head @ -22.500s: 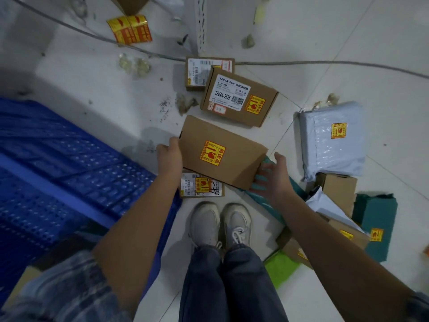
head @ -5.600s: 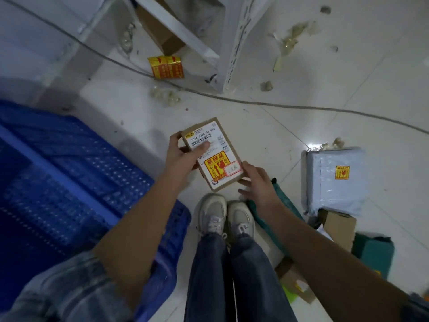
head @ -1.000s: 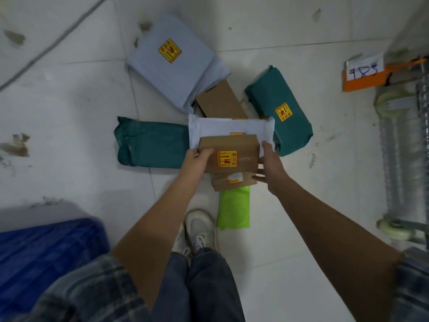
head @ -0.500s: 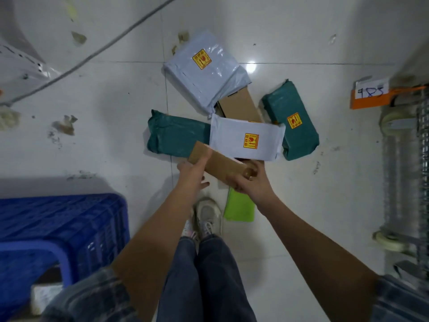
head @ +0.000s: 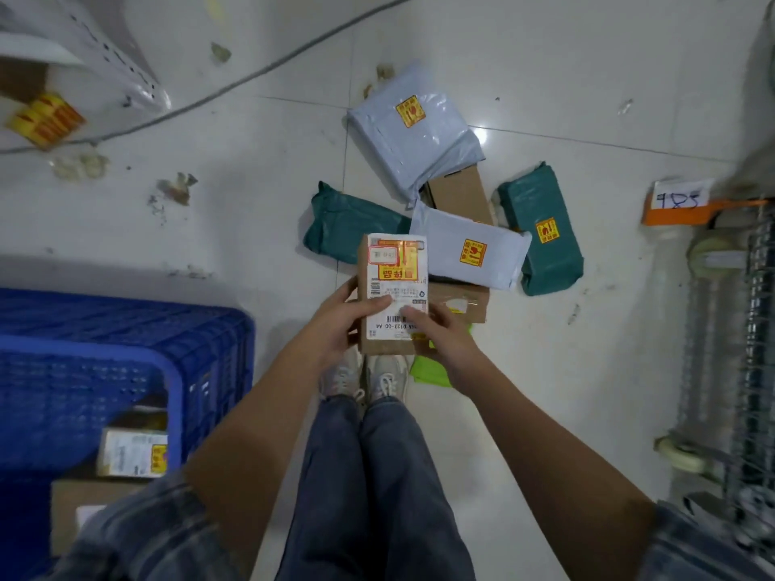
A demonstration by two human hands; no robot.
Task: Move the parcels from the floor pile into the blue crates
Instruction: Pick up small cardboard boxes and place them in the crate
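Half a second ago we held the cardboard box (head: 392, 295) edge-on; now we have turned it label-up and raised it in front of us, above our shoes, clear of the floor pile.

At nine o'clock sits the blue crate (head: 176, 362), with a small labelled parcel (head: 134, 452) already inside, resting on a larger brown carton (head: 84, 496). Our left hand (head: 339, 325) grips the box's left edge, thumb curled across the white shipping label. Our right hand (head: 440, 333) holds the lower right corner, thumb on the label near the barcode and fingers wrapped underneath.

Beyond the box, from twelve to two o'clock, the pile lies on the white tile floor (head: 566, 371). A dark green mailer (head: 348, 224) lies at twelve. A large grey mailer (head: 415, 136) lies farther out, partly over a brown box (head: 461, 195). A white mailer (head: 469, 249) with a yellow sticker overlaps a flat brown parcel (head: 461, 304). A second green mailer (head: 541, 232) lies at two o'clock. A bright green packet (head: 427, 371) shows just under our right wrist. A wire cart (head: 750, 329) with an orange tag (head: 679, 207) stands at three o'clock.
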